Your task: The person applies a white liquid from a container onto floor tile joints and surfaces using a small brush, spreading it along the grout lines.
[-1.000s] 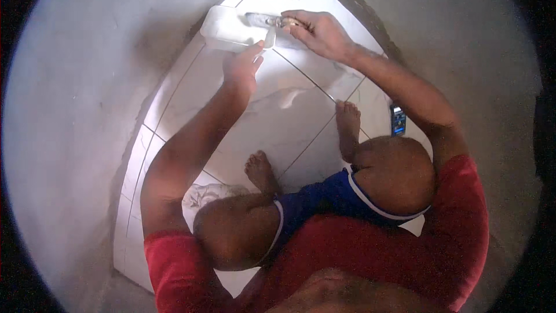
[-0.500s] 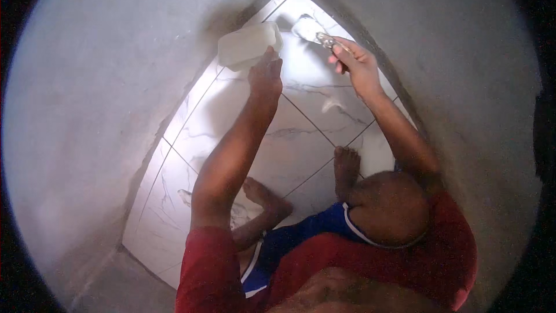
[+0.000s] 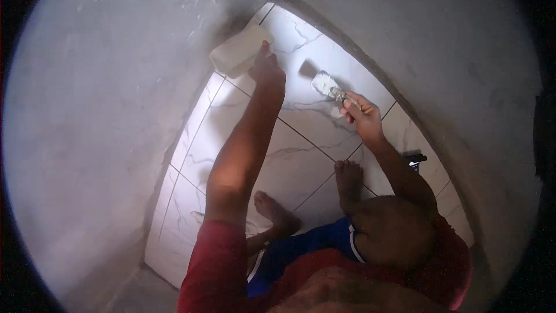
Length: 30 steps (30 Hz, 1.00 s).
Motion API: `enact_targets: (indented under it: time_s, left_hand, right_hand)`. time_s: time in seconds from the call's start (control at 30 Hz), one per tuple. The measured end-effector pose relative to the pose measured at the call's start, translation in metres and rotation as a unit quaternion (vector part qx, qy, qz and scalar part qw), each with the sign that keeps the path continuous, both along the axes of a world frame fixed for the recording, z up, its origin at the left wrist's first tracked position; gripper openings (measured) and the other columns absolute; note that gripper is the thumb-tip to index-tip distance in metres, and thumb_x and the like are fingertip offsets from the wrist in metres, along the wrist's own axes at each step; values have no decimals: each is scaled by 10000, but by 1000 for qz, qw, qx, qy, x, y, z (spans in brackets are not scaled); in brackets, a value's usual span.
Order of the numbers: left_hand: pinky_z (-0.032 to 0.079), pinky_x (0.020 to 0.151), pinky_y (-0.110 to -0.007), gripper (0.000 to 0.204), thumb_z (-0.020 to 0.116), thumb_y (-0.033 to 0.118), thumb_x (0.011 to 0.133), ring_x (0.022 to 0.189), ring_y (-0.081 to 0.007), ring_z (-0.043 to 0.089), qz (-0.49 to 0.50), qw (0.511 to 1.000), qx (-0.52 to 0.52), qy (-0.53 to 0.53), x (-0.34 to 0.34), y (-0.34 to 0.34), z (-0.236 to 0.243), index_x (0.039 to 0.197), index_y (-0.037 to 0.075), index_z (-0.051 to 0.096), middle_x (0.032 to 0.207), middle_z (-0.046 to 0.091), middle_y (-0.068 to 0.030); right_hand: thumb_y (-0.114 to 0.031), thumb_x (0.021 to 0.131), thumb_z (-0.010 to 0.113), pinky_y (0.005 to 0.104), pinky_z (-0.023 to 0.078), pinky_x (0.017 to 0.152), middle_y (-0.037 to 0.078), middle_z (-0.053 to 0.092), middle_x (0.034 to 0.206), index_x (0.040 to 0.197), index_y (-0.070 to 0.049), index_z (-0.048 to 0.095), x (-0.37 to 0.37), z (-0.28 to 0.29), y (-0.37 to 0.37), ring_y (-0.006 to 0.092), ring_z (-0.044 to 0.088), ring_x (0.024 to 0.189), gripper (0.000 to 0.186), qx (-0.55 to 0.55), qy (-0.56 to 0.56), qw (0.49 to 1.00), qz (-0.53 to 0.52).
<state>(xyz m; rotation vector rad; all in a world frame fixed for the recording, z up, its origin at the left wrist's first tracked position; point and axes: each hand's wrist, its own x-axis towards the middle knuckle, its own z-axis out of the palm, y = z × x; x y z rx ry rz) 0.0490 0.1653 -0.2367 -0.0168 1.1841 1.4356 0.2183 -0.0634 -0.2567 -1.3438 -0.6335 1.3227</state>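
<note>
My left hand [image 3: 267, 68] grips the near side of a whitish rectangular plastic tub [image 3: 236, 53], its fingers partly hidden behind it. The tub is tilted close to the left wall, and its inside cannot be made out. Lower and to the right, my right hand [image 3: 364, 117] is closed round the handle of a putty knife [image 3: 325, 83]. White paste coats the blade, which points up and to the left above the floor, apart from the tub. More white residue sticks near the handle.
Grey plastered walls [image 3: 116, 98] [image 3: 428, 52] meet in a corner ahead. White marbled tiles [image 3: 289, 162] cover the floor, with my bare feet [image 3: 349, 179] on them. A small dark device [image 3: 414, 161] lies by my right forearm. White patches mark the left wall high up.
The putty knife and my right hand have come back toward me, away from the corner. My left hand has tilted the tub and shifted it slightly left. The view has moved a little.
</note>
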Motion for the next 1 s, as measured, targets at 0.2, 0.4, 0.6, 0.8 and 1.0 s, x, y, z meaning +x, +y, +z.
enact_targets:
  time_s: [0.2,0.4,0.6,0.8,1.0]
  left_hand:
    - [552,851,-336,526,772,5,832,1033,-247,628,-16,998,-18,64,25,21,-54,1257,-53,468,1199,588,-134]
    - [532,954,-358,639,782,29,828,1083,-271,611,-57,987,-22,149,26,35,-78,1307,-59,368,1249,555,-174]
    - [512,994,-363,718,805,38,806,1115,-294,592,-2,988,-99,119,74,38,-63,1315,-59,309,1268,528,-207]
    - [516,998,-381,719,837,70,778,1120,-317,602,43,980,-110,163,16,78,-108,1291,-70,353,1235,566,-218]
    - [517,999,-413,737,849,101,773,1126,-342,604,30,970,-155,185,100,47,-67,1283,-75,347,1244,571,-239]
  right_hand:
    - [-212,985,645,222,472,627,28,694,914,1311,1,603,1,-43,-6,53,566,712,392,-51,69,996,30]
    - [-216,986,641,234,494,644,51,694,1000,1314,15,597,2,-55,0,83,629,807,404,-60,77,994,50]
    - [-218,984,641,219,460,643,29,689,882,1305,-1,611,15,-61,-1,59,561,710,388,-84,60,995,11]
    - [-206,980,643,220,450,629,27,688,881,1300,10,611,-8,-50,10,63,559,709,387,-73,81,993,43]
    - [-198,978,646,216,448,623,30,690,868,1308,13,602,30,-77,-5,59,546,684,395,-71,52,996,16]
